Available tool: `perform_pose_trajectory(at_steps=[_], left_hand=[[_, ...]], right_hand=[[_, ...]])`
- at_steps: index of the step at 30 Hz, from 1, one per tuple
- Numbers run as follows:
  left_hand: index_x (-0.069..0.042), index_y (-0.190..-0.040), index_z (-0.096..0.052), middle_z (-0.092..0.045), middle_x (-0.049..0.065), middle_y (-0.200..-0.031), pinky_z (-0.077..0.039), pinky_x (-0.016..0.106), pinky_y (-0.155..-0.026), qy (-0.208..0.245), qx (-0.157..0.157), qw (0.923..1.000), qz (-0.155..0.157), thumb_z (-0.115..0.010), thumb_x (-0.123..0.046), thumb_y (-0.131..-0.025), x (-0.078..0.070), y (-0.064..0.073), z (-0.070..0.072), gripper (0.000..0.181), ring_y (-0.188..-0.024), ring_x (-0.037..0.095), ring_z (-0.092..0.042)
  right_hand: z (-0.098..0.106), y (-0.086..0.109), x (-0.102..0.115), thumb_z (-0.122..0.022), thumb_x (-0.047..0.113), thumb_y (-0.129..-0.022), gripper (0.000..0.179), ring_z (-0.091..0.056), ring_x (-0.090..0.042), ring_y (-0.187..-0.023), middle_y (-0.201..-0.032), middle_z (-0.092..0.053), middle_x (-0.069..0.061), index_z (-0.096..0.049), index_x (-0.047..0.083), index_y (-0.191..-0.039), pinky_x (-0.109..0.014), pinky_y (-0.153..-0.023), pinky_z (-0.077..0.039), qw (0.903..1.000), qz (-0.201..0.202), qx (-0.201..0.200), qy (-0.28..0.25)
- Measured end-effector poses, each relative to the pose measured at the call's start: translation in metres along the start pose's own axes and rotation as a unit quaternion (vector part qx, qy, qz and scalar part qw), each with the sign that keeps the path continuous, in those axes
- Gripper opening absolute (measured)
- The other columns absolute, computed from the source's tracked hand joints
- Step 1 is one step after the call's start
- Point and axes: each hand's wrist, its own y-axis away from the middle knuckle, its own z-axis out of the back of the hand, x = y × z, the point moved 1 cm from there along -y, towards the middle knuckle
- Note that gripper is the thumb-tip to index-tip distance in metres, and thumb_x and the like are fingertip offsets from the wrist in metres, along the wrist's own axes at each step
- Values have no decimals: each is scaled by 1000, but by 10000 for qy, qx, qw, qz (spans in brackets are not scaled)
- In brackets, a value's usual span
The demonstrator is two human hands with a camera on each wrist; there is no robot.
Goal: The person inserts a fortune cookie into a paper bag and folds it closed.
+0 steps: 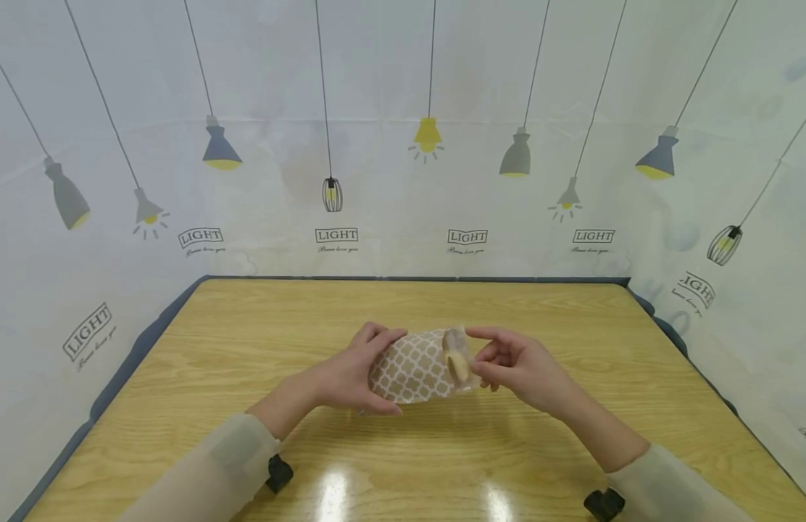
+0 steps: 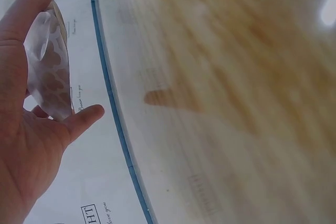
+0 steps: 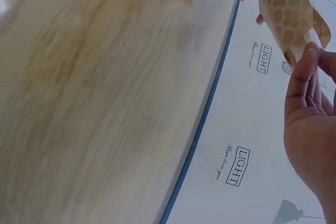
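Note:
A beige packet with a white lattice pattern (image 1: 412,366) is held up over the table, its clear open end toward the right. Inside that end shows a pale yellowish piece (image 1: 458,366); its kind is unclear. My left hand (image 1: 354,370) grips the packet's left end, thumb below and fingers above. At the clear end, my right hand (image 1: 520,366) pinches the edge between thumb and fingers. From the right wrist, the patterned packet (image 3: 286,9) tapers down to these fingertips. The left wrist view has the packet (image 2: 52,72) edge-on beside the left palm.
Beneath both hands is a glossy wood-grain table (image 1: 279,312) with a dark blue edge (image 1: 416,278). White sheets printed with hanging lamps (image 1: 383,196) rise behind it and at both sides. Black wrist mounts (image 1: 279,473) sit under the sleeves.

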Motion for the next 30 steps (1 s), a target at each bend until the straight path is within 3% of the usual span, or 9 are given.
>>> perform_pose_trajectory(at_steps=[5, 8, 15, 23, 30], left_hand=[[-22, -174, -26, -35, 13, -155, -50, 53, -116, 71, -57, 9999, 69, -100, -45, -78, 1, -1, 0, 124, -137, 27, -45], [-22, -174, -25, -35, 13, -156, -49, 54, -117, 71, -79, 9999, 108, -100, -45, -78, 1, -1, 0, 124, -137, 27, -45], [-18, -174, -27, -35, 14, -156, -49, 54, -117, 52, -67, 9999, 83, -100, -44, -79, -1, 0, 1, 122, -137, 28, -45], [-18, -173, -28, -35, 14, -156, -49, 54, -117, 88, -64, 9999, 60, -100, -43, -79, -1, 2, 3, 122, -137, 28, -46], [-16, -173, -28, -35, 14, -156, -49, 54, -117, 135, -62, 9999, 5, -100, -43, -78, -1, 1, 0, 122, -138, 28, -46]], right_hand=[[-6, -2, 5, -74, 11, -105, 54, -75, -20, -80, -105, -74, -17, -56, 1, -155, -38, -74, -67, 9988, -251, -254, -324], [-11, -3, 8, -75, 9, -104, 53, -76, -19, -79, -103, -74, -17, -57, 0, -153, -36, -71, -67, 9979, -297, -362, -443], [-14, -3, 9, -76, 18, -105, 51, -72, -16, -73, -106, -77, -12, -61, 7, -153, -23, -53, -49, 9987, -369, -144, -321], [1, -1, -1, -74, 18, -106, 47, -54, -7, -67, -110, -74, -11, -66, 13, -152, -23, -54, -43, 9999, -47, -77, -133], [-2, -1, -7, -78, 17, -103, 46, -44, -6, -66, -106, -69, -9, -70, 12, -148, -24, -55, -42, 9994, 248, -178, 179]])
